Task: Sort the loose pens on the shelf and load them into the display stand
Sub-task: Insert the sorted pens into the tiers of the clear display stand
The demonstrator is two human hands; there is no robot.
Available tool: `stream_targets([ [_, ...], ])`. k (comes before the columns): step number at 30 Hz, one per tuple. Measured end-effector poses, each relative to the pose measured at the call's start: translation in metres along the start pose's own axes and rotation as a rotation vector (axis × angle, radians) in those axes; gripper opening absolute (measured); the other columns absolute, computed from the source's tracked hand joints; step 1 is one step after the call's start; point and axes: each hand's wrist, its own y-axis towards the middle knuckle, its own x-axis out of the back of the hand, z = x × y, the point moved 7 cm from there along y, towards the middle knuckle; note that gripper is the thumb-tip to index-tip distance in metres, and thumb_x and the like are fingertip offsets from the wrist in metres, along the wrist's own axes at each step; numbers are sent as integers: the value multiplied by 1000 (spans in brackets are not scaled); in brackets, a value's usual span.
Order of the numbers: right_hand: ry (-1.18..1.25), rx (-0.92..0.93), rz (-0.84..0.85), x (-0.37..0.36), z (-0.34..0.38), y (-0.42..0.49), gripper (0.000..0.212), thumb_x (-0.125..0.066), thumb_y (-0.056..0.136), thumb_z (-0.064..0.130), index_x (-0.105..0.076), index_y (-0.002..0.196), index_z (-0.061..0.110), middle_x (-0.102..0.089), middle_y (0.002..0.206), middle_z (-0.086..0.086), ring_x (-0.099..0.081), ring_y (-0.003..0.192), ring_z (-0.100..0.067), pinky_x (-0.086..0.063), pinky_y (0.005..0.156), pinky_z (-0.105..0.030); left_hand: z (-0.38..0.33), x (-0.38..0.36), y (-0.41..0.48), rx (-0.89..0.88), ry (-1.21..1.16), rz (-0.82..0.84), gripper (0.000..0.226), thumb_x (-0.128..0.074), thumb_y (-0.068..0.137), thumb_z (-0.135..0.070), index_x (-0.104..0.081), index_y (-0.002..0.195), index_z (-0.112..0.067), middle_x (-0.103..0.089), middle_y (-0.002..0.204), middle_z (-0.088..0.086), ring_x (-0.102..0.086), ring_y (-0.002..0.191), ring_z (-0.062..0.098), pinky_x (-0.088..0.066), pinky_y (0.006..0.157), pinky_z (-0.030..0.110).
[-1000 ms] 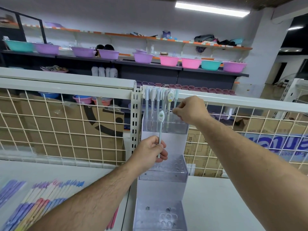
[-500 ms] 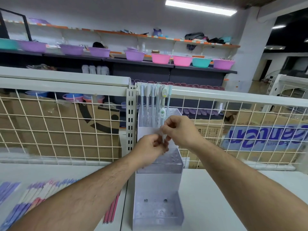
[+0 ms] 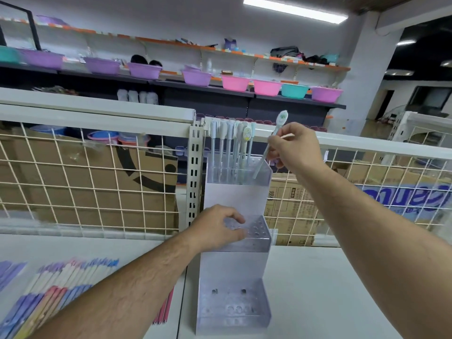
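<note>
A clear tiered display stand (image 3: 234,267) stands on the white shelf. Several pale pens (image 3: 231,145) stand upright in its top tier. My right hand (image 3: 293,148) pinches a white pen with an oval charm top (image 3: 270,145), tilted, its lower tip over the right side of the top tier. My left hand (image 3: 217,227) rests on the left edge of the middle tier, fingers bent over its perforated top. Loose pens (image 3: 56,287) lie in rows on the shelf at the lower left.
A white wire grid fence (image 3: 97,182) backs the shelf, with cardboard boxes behind it. A slotted upright post (image 3: 195,172) stands left of the stand. Pink pens (image 3: 164,311) lie beside the stand's base. Coloured basins line far shelves.
The pen passed from my left hand to my right, which lifted it up and right to the top tier. My left hand dropped onto the middle tier.
</note>
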Motion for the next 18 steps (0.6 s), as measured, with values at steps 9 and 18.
stream_targets([
  [9, -98, 63, -71, -10, 19, 20, 6, -65, 95, 18, -60, 91, 18, -73, 93, -5, -74, 63, -10, -48, 44, -18, 1, 0, -1, 1, -43, -6, 27, -81, 77, -42, -71, 101, -38, -61, 116, -19, -57, 111, 2, -48, 102, 30],
  [18, -190, 82, -39, -21, 20, 23, 5, -65, 96, 19, -60, 95, 20, -71, 93, -5, -74, 72, -17, -59, 54, -28, 3, 0, 0, -1, -37, -10, 28, -81, 74, -46, -72, 101, -39, -59, 119, -17, -57, 111, 4, -48, 102, 35],
])
